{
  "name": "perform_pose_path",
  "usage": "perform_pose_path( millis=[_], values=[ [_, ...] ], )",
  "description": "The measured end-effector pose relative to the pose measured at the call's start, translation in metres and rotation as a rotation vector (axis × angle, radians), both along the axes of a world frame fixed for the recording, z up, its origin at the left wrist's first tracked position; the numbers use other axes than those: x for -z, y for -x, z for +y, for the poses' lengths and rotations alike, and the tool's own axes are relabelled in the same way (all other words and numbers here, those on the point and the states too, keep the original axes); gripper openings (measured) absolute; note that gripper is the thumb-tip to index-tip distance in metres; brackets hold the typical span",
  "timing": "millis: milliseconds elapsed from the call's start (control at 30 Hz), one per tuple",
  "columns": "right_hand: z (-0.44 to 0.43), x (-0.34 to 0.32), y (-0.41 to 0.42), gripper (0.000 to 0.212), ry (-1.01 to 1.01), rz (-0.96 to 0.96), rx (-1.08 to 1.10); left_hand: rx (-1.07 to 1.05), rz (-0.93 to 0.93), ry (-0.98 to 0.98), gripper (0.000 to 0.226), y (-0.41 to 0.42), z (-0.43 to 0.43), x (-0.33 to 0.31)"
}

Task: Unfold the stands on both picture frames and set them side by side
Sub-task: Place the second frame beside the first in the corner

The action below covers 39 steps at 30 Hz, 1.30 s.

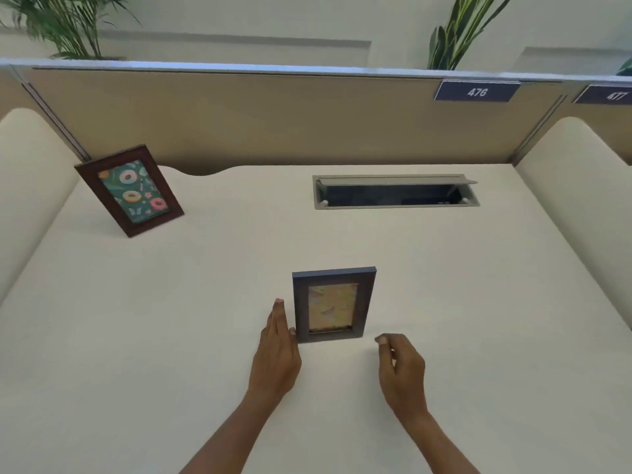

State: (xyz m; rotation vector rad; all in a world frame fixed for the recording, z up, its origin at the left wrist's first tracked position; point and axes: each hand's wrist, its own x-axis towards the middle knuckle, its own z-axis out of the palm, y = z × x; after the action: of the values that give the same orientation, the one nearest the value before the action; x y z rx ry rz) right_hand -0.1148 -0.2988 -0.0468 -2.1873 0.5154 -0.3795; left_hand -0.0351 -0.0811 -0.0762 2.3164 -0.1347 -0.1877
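1. The left hand (277, 350), fingers flat and open, touches the upright grey rectangular picture frame (333, 305) just to its right.
2. The right hand (402, 367), loosely curled and holding nothing, hovers near that frame's lower right corner.
3. The brown wooden doughnut-print frame (129, 190) stands on the cream desk (444, 285), well apart to the far left of the left hand.

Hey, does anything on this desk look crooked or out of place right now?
The brown frame stands far back left, turned at an angle, well apart from the grey frame near the hands, so they aren't side by side.
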Motion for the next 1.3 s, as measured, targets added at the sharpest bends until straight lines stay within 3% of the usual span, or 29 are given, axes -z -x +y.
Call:
perform_pose_path(
  millis=[167,333,400,600,900,1300],
  values=[
    [-0.030,-0.008,-0.029,0.026,-0.425,0.046,0.156,-0.120,0.076,0.107,0.066,0.009,-0.017,-0.007],
    [-0.024,-0.016,-0.044,0.039,-0.729,0.105,0.032,-0.259,-0.012,0.259,0.042,0.019,-0.033,-0.017],
    [-0.015,-0.016,-0.045,0.042,-0.779,0.127,-0.026,-0.276,0.012,0.343,0.047,0.024,-0.039,-0.022],
    [0.010,-0.015,-0.041,0.047,-0.771,0.123,-0.104,-0.315,0.093,0.456,0.065,0.028,-0.044,-0.027],
    [0.018,-0.014,-0.056,0.046,-0.823,0.099,-0.058,-0.327,0.128,0.528,0.064,0.014,-0.046,-0.036],
    [0.038,-0.033,-0.136,0.045,-0.790,0.097,-0.135,-0.333,0.060,0.575,0.066,-0.058,-0.025,-0.054]
  ],
)
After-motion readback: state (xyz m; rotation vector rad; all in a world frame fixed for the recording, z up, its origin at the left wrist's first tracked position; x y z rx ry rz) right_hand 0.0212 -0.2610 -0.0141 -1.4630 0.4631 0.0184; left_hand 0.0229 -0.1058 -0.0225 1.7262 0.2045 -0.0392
